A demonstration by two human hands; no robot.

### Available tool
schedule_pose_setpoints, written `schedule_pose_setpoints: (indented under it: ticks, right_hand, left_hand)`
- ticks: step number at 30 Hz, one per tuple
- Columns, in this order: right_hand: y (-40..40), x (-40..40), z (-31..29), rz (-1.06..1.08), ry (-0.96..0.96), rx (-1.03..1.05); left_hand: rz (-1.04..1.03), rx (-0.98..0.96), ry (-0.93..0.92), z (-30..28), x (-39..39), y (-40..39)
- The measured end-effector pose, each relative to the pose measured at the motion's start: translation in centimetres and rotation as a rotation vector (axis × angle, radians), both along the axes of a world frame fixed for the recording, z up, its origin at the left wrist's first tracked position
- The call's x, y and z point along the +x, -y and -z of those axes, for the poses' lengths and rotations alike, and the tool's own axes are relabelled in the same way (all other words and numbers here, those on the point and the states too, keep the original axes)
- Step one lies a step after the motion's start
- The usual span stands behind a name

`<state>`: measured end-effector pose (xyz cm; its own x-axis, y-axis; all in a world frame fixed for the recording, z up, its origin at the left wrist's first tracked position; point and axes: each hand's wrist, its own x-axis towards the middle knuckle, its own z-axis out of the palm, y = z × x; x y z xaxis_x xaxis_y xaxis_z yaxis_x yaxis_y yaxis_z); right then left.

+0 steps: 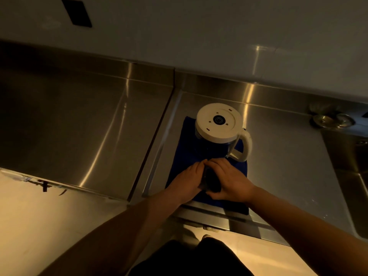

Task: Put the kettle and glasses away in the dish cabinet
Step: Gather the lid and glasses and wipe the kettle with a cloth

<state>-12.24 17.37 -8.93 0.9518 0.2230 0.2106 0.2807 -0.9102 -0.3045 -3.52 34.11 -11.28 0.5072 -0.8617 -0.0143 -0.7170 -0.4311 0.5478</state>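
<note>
A glass kettle (219, 126) with a white base and white handle stands upside down on a blue cloth (187, 148) on the steel counter. Just in front of it, both my hands close around a clear glass (211, 182) that also stands on the cloth. My left hand (189, 182) grips its left side and my right hand (229, 180) wraps its right side. The hands hide most of the glass, and it looks dark in this dim light.
The steel counter (79, 120) runs left and right, with a raised back edge against a pale wall. A sink basin (350, 160) and tap fittings (330, 120) lie at the right. A dark wall plate (76, 12) is at the upper left. Pale floor shows below.
</note>
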Motion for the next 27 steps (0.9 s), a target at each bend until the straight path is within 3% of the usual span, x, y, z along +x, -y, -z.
schedule_pose_setpoints:
  ticks: [12, 27]
  right_hand:
    - [-2.3, 1.5, 1.1, 0.153, -0.095, 0.129]
    - [-2.1, 0.3, 2.2, 0.191, -0.142, 0.0]
  left_hand:
    - [0.017, -0.071, -0.021, -1.2, 1.6, -2.1]
    - [0.168, 0.174, 0.396, -1.3, 2.9, -1.6]
